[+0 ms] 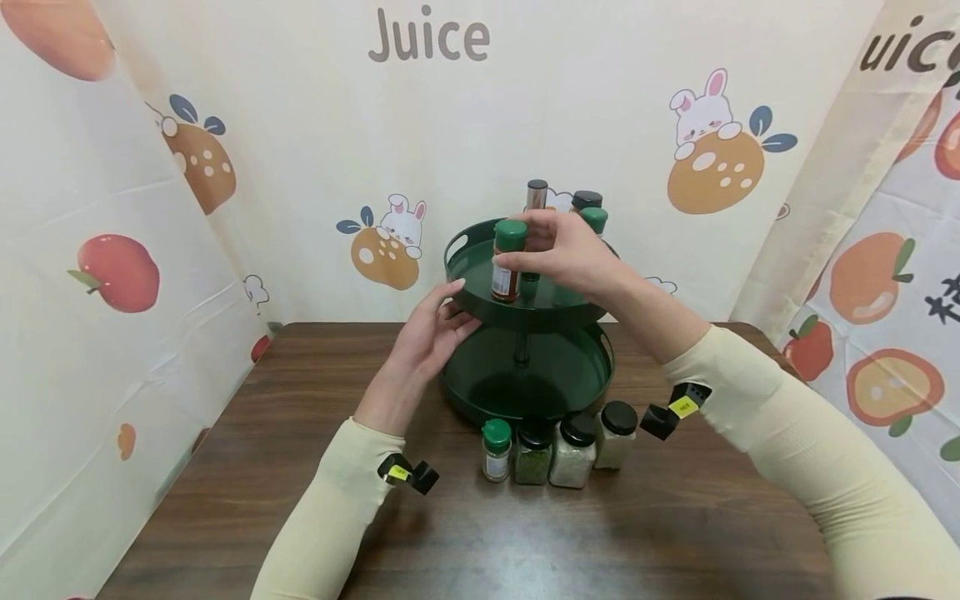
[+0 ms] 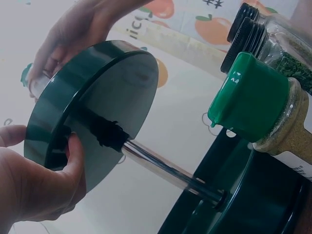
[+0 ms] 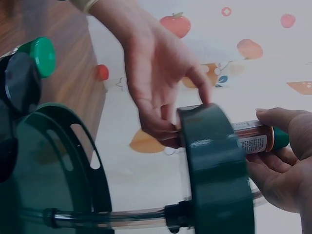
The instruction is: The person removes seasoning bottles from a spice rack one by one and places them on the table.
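A dark green two-tier turntable stand has its upper tray (image 1: 536,318) on a central post above the lower tray (image 1: 491,385). My left hand (image 1: 427,337) pinches the left rim of the upper tray, its thumb at the rim and fingers bent beneath. Inside that tray, toward the front left, my right hand (image 1: 570,254) grips a spice jar (image 1: 504,283) with a green cap and reddish contents. The right wrist view shows the jar's printed label (image 3: 253,144) between thumb and fingers, its base partly hidden behind the tray wall.
Behind my right hand are a slim grey-capped bottle (image 1: 537,196), a black-capped jar (image 1: 587,200) and a green-capped jar (image 1: 595,218). Before the stand, a small green-capped jar (image 1: 497,452) and several black-capped square jars (image 1: 573,454) line up on the wooden table (image 1: 300,450). A printed curtain (image 1: 300,125) surrounds it.
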The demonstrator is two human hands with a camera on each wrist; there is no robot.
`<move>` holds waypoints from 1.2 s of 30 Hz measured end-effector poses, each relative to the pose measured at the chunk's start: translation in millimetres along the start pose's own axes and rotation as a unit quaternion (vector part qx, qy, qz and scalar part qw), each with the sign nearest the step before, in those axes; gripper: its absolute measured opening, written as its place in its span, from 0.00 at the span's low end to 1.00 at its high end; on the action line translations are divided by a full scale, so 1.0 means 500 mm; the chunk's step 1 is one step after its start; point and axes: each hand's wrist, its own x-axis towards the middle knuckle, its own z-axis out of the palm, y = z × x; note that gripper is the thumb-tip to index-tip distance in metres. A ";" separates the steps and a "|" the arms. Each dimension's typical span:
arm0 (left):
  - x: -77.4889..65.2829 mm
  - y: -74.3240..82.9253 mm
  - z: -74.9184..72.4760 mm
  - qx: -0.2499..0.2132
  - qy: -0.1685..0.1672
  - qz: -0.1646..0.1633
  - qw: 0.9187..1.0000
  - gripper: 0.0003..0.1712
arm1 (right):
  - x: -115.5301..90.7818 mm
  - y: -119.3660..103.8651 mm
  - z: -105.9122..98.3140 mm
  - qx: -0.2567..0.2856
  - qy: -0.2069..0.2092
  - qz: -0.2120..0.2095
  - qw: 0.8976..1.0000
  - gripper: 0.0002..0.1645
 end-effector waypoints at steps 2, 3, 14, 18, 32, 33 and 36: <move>0.000 0.000 0.000 -0.001 0.000 0.000 1.000 0.37 | 0.000 -0.011 -0.005 0.003 0.002 -0.007 1.000 0.29; 0.000 -0.001 0.000 -0.001 0.000 0.000 1.000 0.38 | -0.001 -0.016 -0.007 0.004 0.003 -0.011 1.000 0.29; 0.002 -0.001 0.000 -0.001 -0.004 0.004 1.000 0.39 | -0.028 -0.069 -0.016 0.007 0.003 -0.036 0.999 0.28; 0.001 0.000 0.000 -0.001 -0.009 0.005 1.000 0.38 | -0.051 -0.085 -0.003 0.024 -0.011 -0.045 0.999 0.28; 0.002 0.002 0.000 -0.007 -0.004 0.001 1.000 0.30 | -0.159 -0.066 0.070 0.065 -0.064 -0.065 0.994 0.25; 0.003 0.002 0.000 -0.006 -0.002 0.001 1.000 0.30 | -0.168 -0.061 0.076 0.068 -0.067 -0.061 0.994 0.25; 0.004 0.001 -0.001 -0.003 -0.003 0.002 1.000 0.31 | -0.194 -0.047 0.094 0.086 -0.077 -0.047 0.992 0.25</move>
